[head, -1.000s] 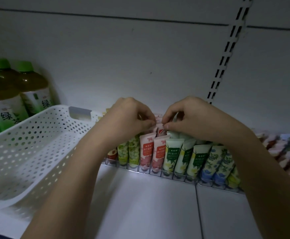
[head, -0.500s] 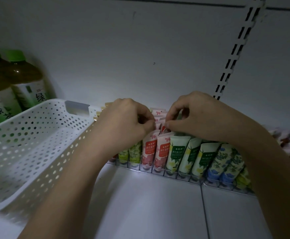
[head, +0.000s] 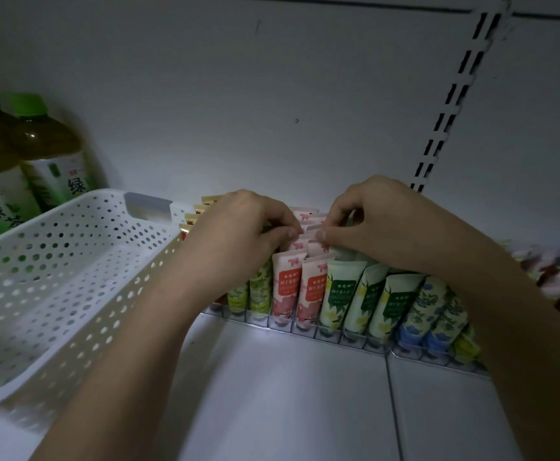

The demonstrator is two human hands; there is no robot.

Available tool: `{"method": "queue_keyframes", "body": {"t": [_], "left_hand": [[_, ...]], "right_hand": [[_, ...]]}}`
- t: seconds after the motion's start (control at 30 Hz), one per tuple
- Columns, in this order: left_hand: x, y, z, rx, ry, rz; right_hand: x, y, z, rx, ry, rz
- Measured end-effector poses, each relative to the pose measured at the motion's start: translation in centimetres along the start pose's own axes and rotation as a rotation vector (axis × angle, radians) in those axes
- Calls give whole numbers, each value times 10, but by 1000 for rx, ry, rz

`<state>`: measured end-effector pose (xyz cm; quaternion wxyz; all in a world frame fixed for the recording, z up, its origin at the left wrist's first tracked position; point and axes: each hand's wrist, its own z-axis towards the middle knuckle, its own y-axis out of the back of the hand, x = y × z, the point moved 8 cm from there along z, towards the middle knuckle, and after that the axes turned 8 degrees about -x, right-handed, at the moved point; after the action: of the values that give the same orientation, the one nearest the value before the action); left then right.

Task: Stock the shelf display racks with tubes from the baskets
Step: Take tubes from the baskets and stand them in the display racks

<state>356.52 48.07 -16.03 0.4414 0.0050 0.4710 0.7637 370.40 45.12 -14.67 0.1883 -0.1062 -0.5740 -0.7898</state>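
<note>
White shelf [head: 288,394] carried a clear rack [head: 325,332] along its back edge, packed with upright tubes: yellow-green ones [head: 258,291] toward the left, pink tubes [head: 286,287] in the middle, green-and-cream tubes [head: 338,294] beside them, blue floral tubes [head: 428,311] further right. Both hands met over the pink rows. The left hand [head: 238,234] had its fingers curled, thumb and forefinger pinching the crimped top of a pink tube; the right hand [head: 368,221] was curled the same way, its thumb pressed on the top of a pink tube just beside the green rows. Compared with half a second earlier, the hands sat a little closer together and deeper among the pink tops, where before the right hand had been over the first green tube. A perforated basket [head: 72,277] stood at the shelf's left edge, tilted, no tubes visible inside. Two tea bottles [head: 52,161] stood behind it in the back left corner.
</note>
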Motion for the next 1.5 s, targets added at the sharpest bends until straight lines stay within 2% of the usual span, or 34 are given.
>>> {"method": "queue_keyframes", "body": {"t": [0.4, 0.57, 0.83, 1.0, 1.27, 1.5], "left_hand": [[2, 0, -1, -14, 5, -42], [9, 23, 9, -142, 96, -227], [11, -2, 35, 152, 96, -146], [11, -5, 40, 178, 65, -117], [8, -12, 41, 254, 42, -82], [6, -12, 41, 244, 22, -71]], "right_hand": [[0, -1, 0, 3, 15, 16], [-11, 21, 1, -131, -5, 114], [-6, 12, 17, 1, 27, -27], [-3, 1, 23, 72, 41, -69], [-1, -6, 26, 87, 48, -93], [-2, -6, 27, 85, 39, -89]]}}
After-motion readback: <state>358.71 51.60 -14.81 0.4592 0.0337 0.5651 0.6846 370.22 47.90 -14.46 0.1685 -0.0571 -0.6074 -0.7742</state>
